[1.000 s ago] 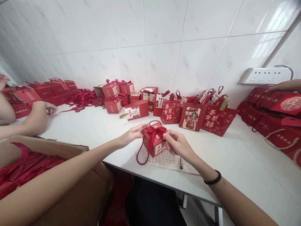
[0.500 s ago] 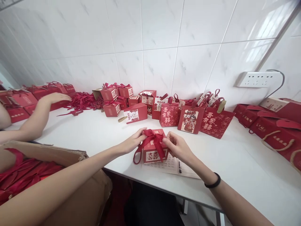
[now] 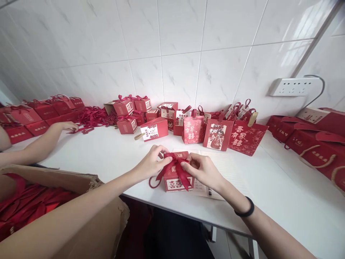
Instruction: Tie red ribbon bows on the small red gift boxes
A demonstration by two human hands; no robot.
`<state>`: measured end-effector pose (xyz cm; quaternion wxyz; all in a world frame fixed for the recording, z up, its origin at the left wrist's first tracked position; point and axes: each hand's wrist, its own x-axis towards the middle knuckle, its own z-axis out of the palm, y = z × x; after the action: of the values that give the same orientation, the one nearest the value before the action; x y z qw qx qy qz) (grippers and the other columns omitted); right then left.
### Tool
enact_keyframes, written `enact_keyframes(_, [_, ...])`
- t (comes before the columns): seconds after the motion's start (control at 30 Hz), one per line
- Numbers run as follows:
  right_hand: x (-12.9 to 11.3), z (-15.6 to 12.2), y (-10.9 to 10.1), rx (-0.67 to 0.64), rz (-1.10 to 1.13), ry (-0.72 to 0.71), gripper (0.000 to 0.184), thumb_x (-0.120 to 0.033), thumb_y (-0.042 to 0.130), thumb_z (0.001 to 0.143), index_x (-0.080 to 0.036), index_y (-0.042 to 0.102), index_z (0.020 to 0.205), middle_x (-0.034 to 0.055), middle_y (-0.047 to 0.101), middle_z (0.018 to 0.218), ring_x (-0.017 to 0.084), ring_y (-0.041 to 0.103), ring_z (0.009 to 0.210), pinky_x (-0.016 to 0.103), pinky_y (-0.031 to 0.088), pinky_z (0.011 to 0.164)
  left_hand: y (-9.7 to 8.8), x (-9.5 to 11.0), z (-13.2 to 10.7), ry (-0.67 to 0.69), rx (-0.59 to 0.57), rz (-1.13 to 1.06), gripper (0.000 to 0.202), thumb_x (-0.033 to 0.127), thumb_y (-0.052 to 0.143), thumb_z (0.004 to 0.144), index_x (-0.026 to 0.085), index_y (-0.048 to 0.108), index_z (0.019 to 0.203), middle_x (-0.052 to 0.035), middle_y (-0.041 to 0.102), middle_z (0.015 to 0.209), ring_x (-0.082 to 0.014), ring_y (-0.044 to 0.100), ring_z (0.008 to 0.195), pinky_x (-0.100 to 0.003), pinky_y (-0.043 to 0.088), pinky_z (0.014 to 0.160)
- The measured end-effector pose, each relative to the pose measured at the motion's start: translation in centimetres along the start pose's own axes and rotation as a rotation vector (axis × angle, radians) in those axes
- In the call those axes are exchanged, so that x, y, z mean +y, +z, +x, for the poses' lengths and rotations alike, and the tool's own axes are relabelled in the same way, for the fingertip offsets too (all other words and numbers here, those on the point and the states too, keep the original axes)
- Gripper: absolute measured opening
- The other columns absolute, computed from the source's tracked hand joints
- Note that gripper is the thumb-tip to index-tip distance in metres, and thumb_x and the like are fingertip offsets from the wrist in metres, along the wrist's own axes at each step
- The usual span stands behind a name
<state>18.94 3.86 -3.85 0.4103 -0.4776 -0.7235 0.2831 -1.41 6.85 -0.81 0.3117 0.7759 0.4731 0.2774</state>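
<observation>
A small red gift box (image 3: 176,182) stands on the white table (image 3: 113,151) near its front edge, on a printed sheet of paper (image 3: 229,169). A dark red ribbon bow (image 3: 176,166) sits on its top, tails hanging over the front. My left hand (image 3: 152,162) pinches the bow's left loop. My right hand (image 3: 201,167) pinches the right loop, a black band on its wrist. A red cord handle (image 3: 153,183) hangs off the box's left side.
Finished red boxes (image 3: 129,113) and red gift bags (image 3: 218,133) line the tiled wall. Loose ribbons (image 3: 94,117) lie at the left, where another person's hand (image 3: 63,126) reaches. A cardboard carton (image 3: 54,187) of red items stands lower left. More red bags (image 3: 309,144) fill the right.
The box has come down flat and closer to the table edge, its front face now toward me. Both hands closed in on the bow loops. The other person's hand drew back from the ribbons.
</observation>
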Motion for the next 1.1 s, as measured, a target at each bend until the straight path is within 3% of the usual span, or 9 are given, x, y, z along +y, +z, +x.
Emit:
enact_keyframes(0.2, [0.6,0.8,-0.4,-0.136,0.441,0.142,0.042,-0.055,0.052,0.079,-0.02,0.041,0.059,-0.0075,0.034,0.046,0.007,0.028,0.039,0.021,0.02,0.04,-0.3,-0.5,0.4,0.055,-0.056,-0.048,0.022,0.038,0.053,0.08,0.018,0.058,0.085,-0.0058,0.055,0.1,-0.0197,0.055,0.095,-0.031,0.049,0.079])
enact_keyframes(0.33, [0.7,1.1,-0.8,-0.119,0.613,0.275,0.042,-0.05,0.057,0.073,-0.021,0.033,0.056,-0.01,0.026,0.044,0.005,0.024,0.035,0.02,0.019,0.036,-1.2,-1.0,0.9,0.07,-0.117,-0.094,0.027,0.041,0.053,0.08,0.015,0.061,0.08,-0.0063,0.059,0.097,-0.018,0.057,0.087,-0.03,0.048,0.075])
enact_keyframes(0.53, [1.1,1.3,-0.5,-0.09,0.561,0.356,0.038,-0.047,0.055,0.073,-0.022,0.031,0.057,-0.0102,0.024,0.046,0.004,0.026,0.034,0.019,0.021,0.035,-2.0,-1.4,1.1,0.085,-0.215,-0.207,0.029,0.042,0.06,0.074,0.014,0.061,0.081,-0.0064,0.062,0.09,-0.0169,0.057,0.081,-0.029,0.047,0.072])
enact_keyframes(0.7, [1.7,1.3,-0.3,-0.018,0.391,0.382,0.03,-0.043,0.053,0.079,-0.02,0.041,0.065,-0.0061,0.04,0.047,0.008,0.034,0.035,0.021,0.023,0.035,-1.9,-1.4,1.2,0.092,-0.193,-0.231,0.026,0.035,0.068,0.067,0.013,0.065,0.081,-0.0075,0.062,0.093,-0.0176,0.058,0.083,-0.029,0.047,0.074])
enact_keyframes(0.77, [1.6,1.1,-0.3,0.17,0.207,0.246,0.028,-0.039,0.053,0.082,-0.02,0.041,0.065,-0.0032,0.046,0.052,0.01,0.041,0.042,0.022,0.03,0.04,-1.8,-1.3,1.2,0.079,-0.158,-0.246,0.026,0.037,0.066,0.07,0.013,0.065,0.078,-0.0062,0.062,0.086,-0.0154,0.057,0.077,-0.026,0.047,0.068])
enact_keyframes(0.87, [0.5,0.2,-0.2,0.447,-0.104,-0.268,0.018,-0.029,0.05,0.087,-0.019,0.046,0.071,0.0026,0.052,0.068,0.016,0.05,0.063,0.028,0.042,0.056,-1.5,-1.1,1.2,0.022,-0.16,-0.322,0.033,0.044,0.066,0.071,0.012,0.064,0.076,-0.0024,0.059,0.071,-0.0098,0.051,0.057,-0.023,0.043,0.052])
enact_keyframes(0.93, [-0.6,-0.6,0.3,0.375,-0.226,-0.637,0.008,-0.023,0.05,0.088,-0.017,0.053,0.084,0.0063,0.056,0.08,0.019,0.054,0.078,0.032,0.046,0.068,-1.3,-1.2,1.2,-0.04,-0.169,-0.382,0.039,0.049,0.067,0.07,0.012,0.063,0.078,0.0006,0.055,0.061,-0.007,0.046,0.047,-0.021,0.038,0.043])
enact_keyframes(1.0, [-1.4,-1.2,1.1,0.189,-0.332,-0.878,0.014,-0.024,0.053,0.09,-0.014,0.056,0.098,0.0106,0.06,0.094,0.022,0.054,0.094,0.037,0.046,0.081,-1.2,-1.2,1.2,-0.096,-0.178,-0.438,0.044,0.053,0.069,0.067,0.012,0.061,0.081,0.0022,0.053,0.056,-0.0064,0.044,0.043,-0.019,0.033,0.036])
enact_keyframes(1.1, [-1.7,-1.6,2.4,0.025,-0.497,-0.96,0.032,-0.031,0.05,0.093,-0.008,0.053,0.115,0.0154,0.059,0.113,0.026,0.049,0.111,0.045,0.036,0.1,-1.1,-1.1,1.1,-0.153,-0.189,-0.513,0.051,0.058,0.072,0.062,0.013,0.058,0.083,0.0031,0.053,0.051,-0.0058,0.042,0.038,-0.016,0.025,0.029])
